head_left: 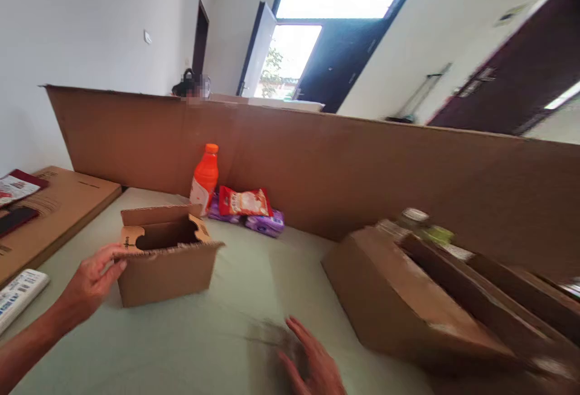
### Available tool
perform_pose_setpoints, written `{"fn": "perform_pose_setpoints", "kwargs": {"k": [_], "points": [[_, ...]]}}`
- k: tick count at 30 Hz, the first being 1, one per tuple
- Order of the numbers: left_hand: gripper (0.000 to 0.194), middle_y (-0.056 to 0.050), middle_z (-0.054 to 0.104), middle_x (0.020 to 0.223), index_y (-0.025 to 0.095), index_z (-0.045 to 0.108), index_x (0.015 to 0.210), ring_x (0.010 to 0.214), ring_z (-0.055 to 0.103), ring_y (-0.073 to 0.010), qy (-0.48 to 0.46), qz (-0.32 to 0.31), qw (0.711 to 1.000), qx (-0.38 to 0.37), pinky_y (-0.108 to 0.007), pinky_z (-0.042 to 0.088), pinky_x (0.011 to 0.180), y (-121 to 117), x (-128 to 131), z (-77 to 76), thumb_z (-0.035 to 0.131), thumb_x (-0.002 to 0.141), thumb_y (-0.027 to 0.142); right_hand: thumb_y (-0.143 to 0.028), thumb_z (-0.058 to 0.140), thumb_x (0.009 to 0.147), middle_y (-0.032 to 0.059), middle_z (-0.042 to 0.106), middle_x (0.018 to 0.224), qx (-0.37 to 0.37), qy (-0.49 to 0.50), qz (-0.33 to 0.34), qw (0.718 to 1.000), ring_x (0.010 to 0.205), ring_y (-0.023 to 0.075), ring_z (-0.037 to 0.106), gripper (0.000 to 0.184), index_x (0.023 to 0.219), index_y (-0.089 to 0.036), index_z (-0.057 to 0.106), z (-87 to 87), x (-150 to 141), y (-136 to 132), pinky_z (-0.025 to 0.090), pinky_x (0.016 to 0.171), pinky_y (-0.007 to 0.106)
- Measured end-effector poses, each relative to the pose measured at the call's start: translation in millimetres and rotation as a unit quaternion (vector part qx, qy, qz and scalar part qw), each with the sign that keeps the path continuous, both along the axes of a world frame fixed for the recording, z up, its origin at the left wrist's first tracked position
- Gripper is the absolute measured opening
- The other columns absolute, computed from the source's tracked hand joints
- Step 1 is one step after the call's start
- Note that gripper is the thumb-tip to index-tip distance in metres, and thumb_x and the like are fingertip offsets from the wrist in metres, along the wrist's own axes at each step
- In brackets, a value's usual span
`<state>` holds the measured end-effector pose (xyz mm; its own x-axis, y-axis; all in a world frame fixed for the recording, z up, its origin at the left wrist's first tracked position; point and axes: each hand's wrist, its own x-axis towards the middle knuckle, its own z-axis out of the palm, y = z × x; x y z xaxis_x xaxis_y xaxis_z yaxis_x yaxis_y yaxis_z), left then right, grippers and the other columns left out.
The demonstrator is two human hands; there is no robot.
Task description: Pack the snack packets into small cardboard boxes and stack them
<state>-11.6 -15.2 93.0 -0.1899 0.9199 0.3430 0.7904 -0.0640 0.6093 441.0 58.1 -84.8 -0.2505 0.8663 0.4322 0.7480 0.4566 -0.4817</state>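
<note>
A small open cardboard box stands on the table at centre left, its flaps raised. My left hand pinches the box's near left corner between thumb and fingers. My right hand is low at the bottom centre, thumb and fingers apart, a dark shadow below it. No object shows in that hand. Behind the small box stand an orange bottle with an orange cap, a red snack packet and purple packets under it.
A larger open carton with a clear jar occupies the right side. A tall cardboard panel runs along the back. Left lie a flat carton and a white power strip. Someone's head shows beyond the panel.
</note>
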Motion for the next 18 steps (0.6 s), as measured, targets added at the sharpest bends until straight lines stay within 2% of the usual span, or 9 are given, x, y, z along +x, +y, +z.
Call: {"fn": "perform_pose_setpoints", "kwargs": {"k": [3, 6, 9, 11, 13, 16, 18], "points": [[0.023, 0.001, 0.076, 0.108, 0.028, 0.068, 0.106, 0.115, 0.066, -0.0191, 0.017, -0.165, 0.985, 0.045, -0.037, 0.045, 0.112, -31.5, 48.0, -14.4, 0.046, 0.098, 0.027, -0.047, 0.053, 0.095, 0.0146, 0.053, 0.150, -0.048, 0.054, 0.035, 0.997, 0.134, 0.0313, 0.055, 0.058, 0.148, -0.023, 0.046, 40.4, -20.8, -31.1, 0.053, 0.104, 0.051], [0.030, 0.003, 0.076, 0.103, 0.029, 0.064, 0.110, 0.102, 0.070, -0.0146, 0.032, -0.296, 0.953, 0.058, -0.039, 0.040, 0.118, -47.4, 77.2, -9.8, 0.045, 0.095, 0.010, -0.048, 0.051, 0.097, 0.0150, 0.043, 0.158, -0.097, 0.109, 0.102, 0.984, 0.142, 0.0301, 0.046, 0.067, 0.156, -0.023, 0.033, 68.6, -25.1, -57.8, 0.049, 0.109, 0.047], [0.038, -0.002, 0.072, 0.122, 0.029, 0.065, 0.113, 0.120, 0.065, -0.0193, 0.073, -0.327, 0.942, 0.027, -0.039, 0.048, 0.112, -51.1, 85.5, 8.0, 0.045, 0.089, 0.007, -0.048, 0.051, 0.097, 0.0150, 0.046, 0.156, -0.118, 0.121, 0.119, 0.978, 0.140, 0.0292, 0.050, 0.068, 0.158, -0.023, 0.031, 81.2, -13.8, -75.8, 0.051, 0.107, 0.044], [0.051, -0.004, 0.062, 0.141, 0.032, 0.063, 0.124, 0.133, 0.057, -0.0232, 0.131, -0.322, 0.937, -0.004, -0.039, 0.053, 0.106, -47.1, 81.3, 22.4, 0.044, 0.084, 0.007, -0.045, 0.055, 0.096, 0.0140, 0.050, 0.153, -0.087, 0.099, 0.112, 0.985, 0.138, 0.0290, 0.051, 0.067, 0.156, -0.025, 0.035, 88.9, -3.2, -80.9, 0.052, 0.105, 0.044], [0.062, -0.003, 0.055, 0.150, 0.034, 0.060, 0.133, 0.135, 0.055, -0.0241, 0.183, -0.321, 0.929, -0.008, -0.038, 0.055, 0.103, -37.6, 73.1, 35.9, 0.040, 0.082, 0.007, -0.040, 0.058, 0.095, 0.0128, 0.053, 0.150, -0.033, 0.069, 0.101, 0.992, 0.137, 0.0283, 0.053, 0.058, 0.150, -0.026, 0.045, 103.8, 7.2, -80.1, 0.053, 0.104, 0.044], [0.061, -0.001, 0.058, 0.147, 0.031, 0.063, 0.132, 0.129, 0.061, -0.0225, 0.210, -0.344, 0.915, -0.017, -0.037, 0.054, 0.103, -14.9, 62.7, 54.6, 0.035, 0.084, 0.006, -0.028, 0.054, 0.096, 0.0107, 0.066, 0.136, 0.026, 0.030, 0.111, 0.993, 0.124, 0.0249, 0.064, 0.037, 0.131, -0.027, 0.064, 144.4, 17.1, -69.7, 0.056, 0.099, 0.040], [0.057, -0.001, 0.065, 0.139, 0.030, 0.065, 0.129, 0.123, 0.065, -0.0206, 0.208, -0.379, 0.899, -0.068, -0.033, 0.055, 0.100, 2.8, 62.7, 67.6, 0.034, 0.088, 0.007, -0.021, 0.045, 0.097, 0.0086, 0.074, 0.121, 0.040, -0.005, 0.138, 0.990, 0.110, 0.0215, 0.070, 0.035, 0.120, -0.027, 0.071, 178.0, 14.6, -58.8, 0.058, 0.093, 0.035]]}}
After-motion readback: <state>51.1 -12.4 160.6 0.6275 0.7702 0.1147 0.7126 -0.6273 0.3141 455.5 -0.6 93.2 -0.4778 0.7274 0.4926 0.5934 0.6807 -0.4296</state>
